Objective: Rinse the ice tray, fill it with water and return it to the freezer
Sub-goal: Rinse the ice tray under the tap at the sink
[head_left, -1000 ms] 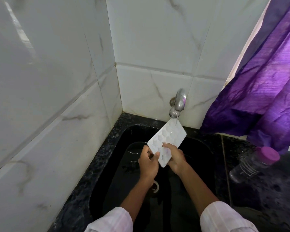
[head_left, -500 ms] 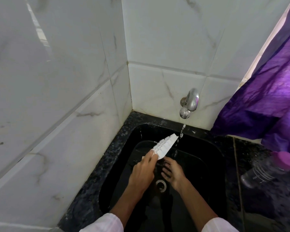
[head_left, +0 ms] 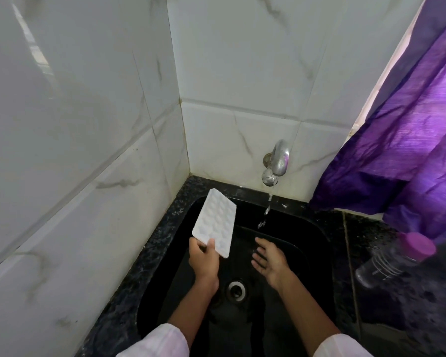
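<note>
First, sleeves [head_left: 155, 343]: pale cuffs on both forearms, cut off by the bottom edge.
Drain [head_left: 236, 290]: a metal ring in the basin floor, between the two wrists.
Left hand [head_left: 204, 261]: grips the near short end of the ice tray; the thumb lies on the top face, and the fingers are tucked underneath, out of sight.
Right hand [head_left: 271, 261]: holds nothing, its fingers straight and spread over the basin, apart from the tray.
Ice tray [head_left: 215, 222]: white, held in the air over the left side of the sink. It is tilted, its far end raised toward the back left corner and its cavities facing up. The cells are washed out, so any water in them cannot be made out.
Sink [head_left: 316, 253]: a black basin, its near part hidden by the arms.
Counter [head_left: 144, 266]: dark speckled stone around the sink.
Bottle [head_left: 386, 264]: on the counter right of the sink, with a purple cap and a blurred body. Its contents are unreadable.
Water [head_left: 267, 210]: a thin broken stream falling right of the tray, clear of it. Whether it reaches the right fingertips cannot be told.
Tap [head_left: 278, 161]: chrome, fixed to the back wall.
Curtain [head_left: 410, 137]: purple, cut off by the right edge.
Wall tiles [head_left: 88, 124]: white with grey veins.
</note>
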